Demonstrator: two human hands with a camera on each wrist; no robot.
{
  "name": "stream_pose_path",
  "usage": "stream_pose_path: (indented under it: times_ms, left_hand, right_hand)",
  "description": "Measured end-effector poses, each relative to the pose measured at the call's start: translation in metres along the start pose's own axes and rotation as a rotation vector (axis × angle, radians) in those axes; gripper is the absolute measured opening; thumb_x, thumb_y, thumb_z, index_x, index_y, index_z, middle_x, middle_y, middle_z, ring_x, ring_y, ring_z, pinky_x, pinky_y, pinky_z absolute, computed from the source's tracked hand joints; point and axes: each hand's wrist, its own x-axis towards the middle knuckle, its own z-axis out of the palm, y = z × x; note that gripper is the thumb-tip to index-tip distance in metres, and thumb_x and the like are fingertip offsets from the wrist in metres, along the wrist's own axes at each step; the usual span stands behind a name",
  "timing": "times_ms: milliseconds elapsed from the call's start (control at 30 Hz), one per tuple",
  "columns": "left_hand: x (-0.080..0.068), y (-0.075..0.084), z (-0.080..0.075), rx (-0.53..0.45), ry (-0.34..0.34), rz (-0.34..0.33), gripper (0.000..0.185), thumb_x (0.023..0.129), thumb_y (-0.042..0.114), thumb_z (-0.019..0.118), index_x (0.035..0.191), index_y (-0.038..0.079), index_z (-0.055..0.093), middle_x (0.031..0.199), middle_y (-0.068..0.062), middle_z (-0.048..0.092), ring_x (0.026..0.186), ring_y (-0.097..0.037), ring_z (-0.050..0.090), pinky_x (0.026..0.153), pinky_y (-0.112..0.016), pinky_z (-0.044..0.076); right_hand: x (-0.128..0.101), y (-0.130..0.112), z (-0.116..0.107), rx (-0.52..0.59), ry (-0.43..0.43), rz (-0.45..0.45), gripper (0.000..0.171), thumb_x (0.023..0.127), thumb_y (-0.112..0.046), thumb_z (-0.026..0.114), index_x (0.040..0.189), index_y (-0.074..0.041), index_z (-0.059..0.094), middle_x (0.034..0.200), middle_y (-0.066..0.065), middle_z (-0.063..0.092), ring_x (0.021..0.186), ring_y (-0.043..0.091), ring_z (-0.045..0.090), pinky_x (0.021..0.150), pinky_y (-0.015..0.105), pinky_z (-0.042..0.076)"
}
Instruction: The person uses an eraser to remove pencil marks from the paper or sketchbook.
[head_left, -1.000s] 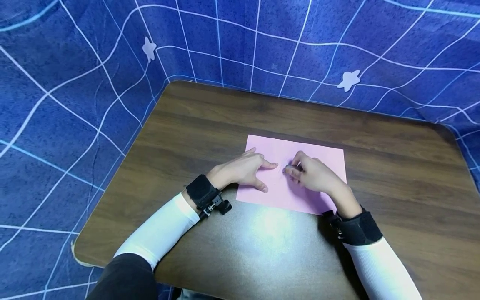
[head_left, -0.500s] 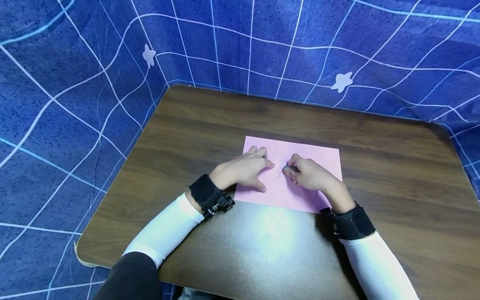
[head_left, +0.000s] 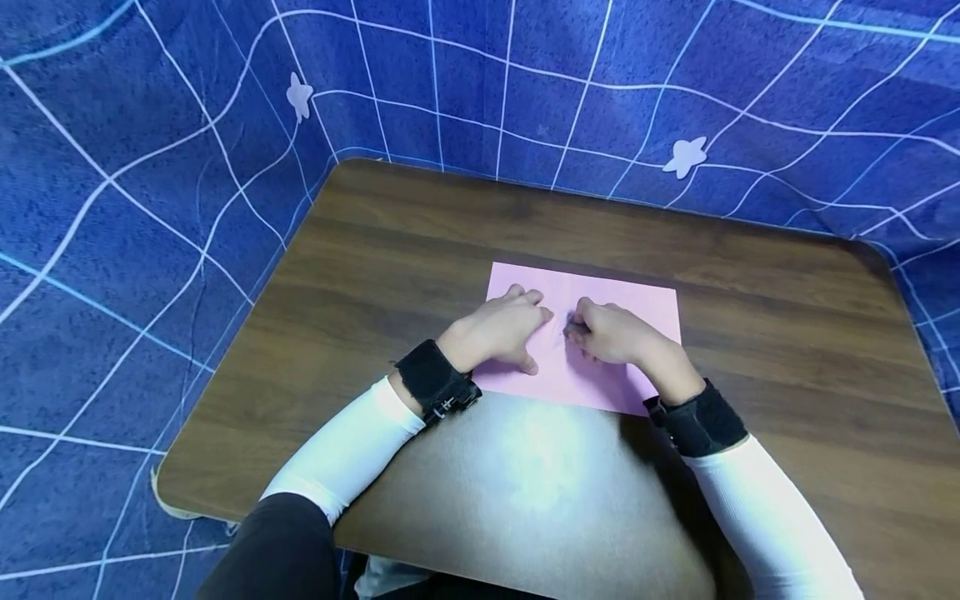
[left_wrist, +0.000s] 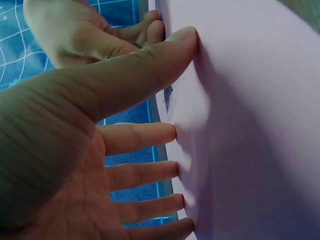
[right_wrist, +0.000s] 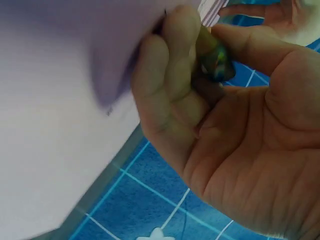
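Note:
A sheet of pink paper (head_left: 592, 393) lies on the wooden table. My left hand (head_left: 504, 329) rests on its left part, thumb and fingers spread, fingertips touching the sheet in the left wrist view. On the paper just to the right, my right hand (head_left: 621, 335) pinches a small stubby eraser (right_wrist: 216, 59) with a dark, multicoloured end between thumb and fingers. Its working end is hidden by the fingers. Faint marks and dark specks (left_wrist: 172, 92) show on the paper between the hands.
The brown table (head_left: 405, 225) extends around the sheet, with its front edge near the person's body. A blue curtain (head_left: 465, 83) with white lines and star shapes borders the back and left. Black straps (head_left: 705, 417) with cameras are on both wrists.
The right hand makes small movements over the same patch of paper, still pinching the eraser. The left hand's fingers have drawn slightly closer together on the sheet. The head view shifts a little.

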Motion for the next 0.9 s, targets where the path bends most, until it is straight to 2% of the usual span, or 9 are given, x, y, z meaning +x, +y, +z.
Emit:
stream_pose_path:
  times_ms: [100, 200, 300, 400, 600, 767, 900]
  left_hand:
    - [0.000, 0.001, 0.000, 0.008, -0.010, -0.005, 0.084, 0.077, 0.049, 0.088, 0.147, 0.016, 0.057, 0.155, -0.012, 0.047, 0.130, -0.032, 0.048, 0.107, -0.041, 0.048]
    - [0.000, 0.002, 0.001, 0.012, -0.021, -0.007, 0.084, 0.077, 0.050, 0.087, 0.147, 0.015, 0.056, 0.159, -0.015, 0.044, 0.133, -0.034, 0.049, 0.108, -0.043, 0.048]
    - [-0.001, 0.002, 0.001, 0.016, -0.021, -0.013, 0.084, 0.076, 0.050, 0.087, 0.146, 0.015, 0.057, 0.159, -0.015, 0.045, 0.133, -0.034, 0.050, 0.107, -0.042, 0.049]
    - [-0.002, 0.002, 0.001, 0.021, -0.016, -0.014, 0.086, 0.076, 0.050, 0.087, 0.148, 0.014, 0.055, 0.157, -0.014, 0.048, 0.129, -0.031, 0.050, 0.107, -0.040, 0.049]
    - [0.000, 0.003, 0.005, 0.020, -0.002, -0.019, 0.084, 0.075, 0.051, 0.088, 0.144, 0.013, 0.058, 0.147, -0.010, 0.054, 0.126, -0.031, 0.050, 0.102, -0.041, 0.052]
    - [-0.001, 0.002, 0.006, 0.011, 0.020, -0.032, 0.073, 0.073, 0.049, 0.090, 0.132, 0.013, 0.066, 0.138, -0.008, 0.058, 0.119, -0.029, 0.051, 0.098, -0.040, 0.054]
    - [-0.001, 0.002, 0.006, 0.021, 0.020, -0.027, 0.073, 0.074, 0.049, 0.089, 0.132, 0.012, 0.065, 0.134, -0.008, 0.058, 0.119, -0.029, 0.051, 0.094, -0.039, 0.055]
  right_hand:
    - [0.005, -0.004, -0.005, -0.070, 0.006, -0.004, 0.014, 0.103, -0.019, 0.056, 0.097, -0.007, 0.057, 0.070, 0.003, 0.068, 0.060, 0.016, 0.062, 0.060, 0.030, 0.044]
    - [0.011, -0.007, -0.007, -0.120, 0.081, -0.014, 0.013, 0.102, -0.019, 0.056, 0.099, -0.007, 0.058, 0.070, 0.003, 0.065, 0.061, 0.017, 0.060, 0.060, 0.032, 0.044]
    - [0.018, -0.007, -0.007, -0.112, 0.149, -0.031, 0.013, 0.102, -0.017, 0.056, 0.108, -0.005, 0.057, 0.071, 0.003, 0.065, 0.062, 0.018, 0.058, 0.060, 0.033, 0.043]
    - [0.025, -0.006, -0.006, -0.100, 0.165, -0.044, 0.013, 0.102, -0.016, 0.056, 0.111, -0.006, 0.056, 0.069, 0.002, 0.064, 0.060, 0.017, 0.056, 0.058, 0.032, 0.041]
    - [0.027, -0.003, 0.000, -0.135, 0.206, -0.094, 0.003, 0.099, -0.014, 0.059, 0.099, -0.012, 0.057, 0.060, -0.003, 0.045, 0.058, 0.019, 0.046, 0.056, 0.032, 0.035]
    - [0.018, -0.008, 0.007, -0.109, 0.187, -0.191, 0.006, 0.096, -0.013, 0.065, 0.098, -0.012, 0.060, 0.064, -0.002, 0.056, 0.061, 0.020, 0.048, 0.060, 0.034, 0.040]
    - [0.016, -0.008, 0.009, -0.089, 0.193, -0.177, 0.008, 0.095, -0.015, 0.067, 0.101, -0.013, 0.062, 0.072, -0.001, 0.066, 0.062, 0.020, 0.051, 0.060, 0.034, 0.041]
